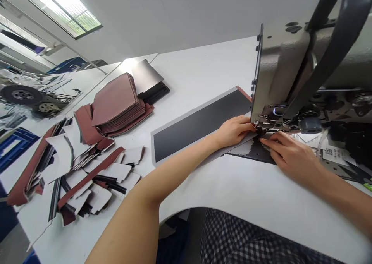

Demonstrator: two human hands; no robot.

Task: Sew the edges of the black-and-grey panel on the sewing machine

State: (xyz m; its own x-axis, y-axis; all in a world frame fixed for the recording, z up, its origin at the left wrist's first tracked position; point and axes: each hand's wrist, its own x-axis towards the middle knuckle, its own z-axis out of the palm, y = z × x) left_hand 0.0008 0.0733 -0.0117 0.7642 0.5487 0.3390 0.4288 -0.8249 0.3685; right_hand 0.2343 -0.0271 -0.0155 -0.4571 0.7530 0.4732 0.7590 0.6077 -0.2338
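Note:
An industrial sewing machine head fills the right side, with its presser foot low over the work. My left hand rests just before the foot, fingers closed on a grey woven strip along the edge of a long dark panel with a pale border. My right hand lies past the strip, its fingertips pressing a black patterned piece close to the foot. The needle is hidden by the machine and my fingers.
Stacks of reddish-brown cut pieces, loose white-backed pieces and black sheets lie on the white table to the left. Black-handled scissors and a printed paper sit right of the machine. A blue crate stands far left.

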